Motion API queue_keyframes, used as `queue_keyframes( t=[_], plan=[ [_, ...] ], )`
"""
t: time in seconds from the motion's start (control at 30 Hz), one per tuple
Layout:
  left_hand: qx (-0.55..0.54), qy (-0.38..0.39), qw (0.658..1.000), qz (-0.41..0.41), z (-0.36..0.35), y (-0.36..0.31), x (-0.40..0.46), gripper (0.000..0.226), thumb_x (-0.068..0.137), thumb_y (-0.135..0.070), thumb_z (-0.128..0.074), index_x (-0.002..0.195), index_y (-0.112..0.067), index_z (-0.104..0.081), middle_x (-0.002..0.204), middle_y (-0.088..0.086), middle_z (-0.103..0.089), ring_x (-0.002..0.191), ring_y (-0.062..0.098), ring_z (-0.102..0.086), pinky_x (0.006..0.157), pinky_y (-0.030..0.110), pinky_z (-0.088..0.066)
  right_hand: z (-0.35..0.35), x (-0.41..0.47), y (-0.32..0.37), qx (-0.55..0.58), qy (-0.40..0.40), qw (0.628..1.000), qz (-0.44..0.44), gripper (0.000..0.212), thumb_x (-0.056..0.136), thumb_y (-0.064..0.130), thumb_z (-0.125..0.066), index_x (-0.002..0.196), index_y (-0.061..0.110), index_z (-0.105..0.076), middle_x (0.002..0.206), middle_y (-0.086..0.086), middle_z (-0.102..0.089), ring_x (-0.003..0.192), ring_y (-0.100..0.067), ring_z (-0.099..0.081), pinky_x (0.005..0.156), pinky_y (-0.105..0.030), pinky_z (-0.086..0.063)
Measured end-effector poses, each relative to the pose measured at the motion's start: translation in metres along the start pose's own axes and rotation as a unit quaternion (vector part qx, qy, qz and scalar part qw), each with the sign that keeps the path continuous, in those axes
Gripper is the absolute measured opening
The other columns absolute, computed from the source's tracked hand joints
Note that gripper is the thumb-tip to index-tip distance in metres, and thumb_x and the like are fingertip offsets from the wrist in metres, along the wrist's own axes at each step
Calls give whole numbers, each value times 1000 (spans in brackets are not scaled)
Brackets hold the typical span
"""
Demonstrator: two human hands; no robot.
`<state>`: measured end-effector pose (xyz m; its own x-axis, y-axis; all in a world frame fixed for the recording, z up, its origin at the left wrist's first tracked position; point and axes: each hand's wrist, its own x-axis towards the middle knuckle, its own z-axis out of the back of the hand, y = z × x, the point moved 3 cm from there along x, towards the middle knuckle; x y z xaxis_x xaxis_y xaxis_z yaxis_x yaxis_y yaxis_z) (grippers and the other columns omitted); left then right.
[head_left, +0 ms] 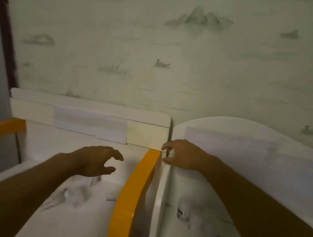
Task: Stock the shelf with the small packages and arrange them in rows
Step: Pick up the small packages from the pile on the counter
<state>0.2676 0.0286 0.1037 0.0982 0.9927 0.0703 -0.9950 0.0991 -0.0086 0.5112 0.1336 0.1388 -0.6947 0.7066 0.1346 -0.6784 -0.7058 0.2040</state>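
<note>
Packages point(92, 123), white, flat, rowed against shelf point(104, 151) back

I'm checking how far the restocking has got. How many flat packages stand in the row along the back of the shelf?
4, as far as the blur shows, side by side against the back panel: far left, left of middle, right of middle, and a yellowish one by the right hand. Others may hide behind them.

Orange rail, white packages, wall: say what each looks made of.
Orange rail: glossy, likely painted metal or plastic; it carries a bright highlight. White packages: matte, probably cardboard, with flat faces and sharp edges. Wall: looks like matte wallpaper printed with faint grey mountains and boats.
</note>
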Motion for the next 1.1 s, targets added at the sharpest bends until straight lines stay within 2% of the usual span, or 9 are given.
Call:
queue_keyframes(
  t=[0.2, 0.37, 0.47, 0.6, 0.77, 0.9, 1.1],
  plan=[
    [-6, 47, 996, 73, -36, 107, -83, 42, 92, -40, -55, 133, -37, -46, 138, -13, -49, 121, 6, -49, 98, 20, -38, -51, 54, 126, -24, 40, 997, 63, 46, 91, 41, -58, 133, 23, -51, 133, -1, -54, 120, -20, -50, 94, -32, -41],
    [-43, 63, 990, 120, -57, 167, -124, 43, 92, -41, -57, 133, -34, -48, 140, -11, -48, 122, 6, -49, 102, 22, -40, -91, 78, 177, -30, 72, 995, 62, 45, 90, 42, -59, 131, 26, -51, 130, 1, -56, 116, -19, -52, 88, -30, -43],
    [-58, 67, 987, 132, -76, 186, -135, 42, 91, -44, -56, 132, -38, -47, 140, -14, -48, 122, 5, -48, 103, 23, -39, -113, 93, 192, -35, 94, 993, 60, 45, 91, 41, -59, 132, 24, -51, 131, 0, -56, 114, -19, -53, 85, -27, -40],
    [-66, 79, 985, 136, -101, 202, -138, 41, 92, -44, -55, 132, -42, -45, 141, -15, -47, 123, 5, -47, 103, 24, -40, -147, 122, 208, -44, 125, 989, 62, 47, 91, 42, -58, 133, 24, -49, 135, -2, -53, 118, -22, -52, 99, -36, -44],
    [-50, 106, 985, 125, -120, 230, -132, 45, 91, -46, -55, 135, -43, -43, 143, -17, -45, 124, 4, -46, 103, 22, -40, -184, 169, 210, -66, 143, 986, 49, 48, 89, 42, -58, 133, 25, -49, 134, -4, -53, 117, -25, -54, 98, -41, -46],
    [-60, 111, 982, 140, -117, 265, -106, 46, 90, -45, -58, 134, -40, -45, 142, -14, -47, 124, 5, -47, 103, 23, -39, -196, 208, 202, -72, 145, 986, 43, 50, 89, 42, -57, 135, 24, -47, 135, -4, -52, 120, -25, -52, 98, -40, -45],
    [-20, 111, 988, 103, -111, 281, -31, 48, 91, -41, -57, 136, -37, -43, 142, -11, -47, 122, 10, -49, 104, 27, -41, -198, 259, 175, -7, 193, 981, 19, 56, 90, 44, -59, 139, 21, -44, 146, -2, -43, 131, -23, -44, 107, -35, -36]
  ],
)
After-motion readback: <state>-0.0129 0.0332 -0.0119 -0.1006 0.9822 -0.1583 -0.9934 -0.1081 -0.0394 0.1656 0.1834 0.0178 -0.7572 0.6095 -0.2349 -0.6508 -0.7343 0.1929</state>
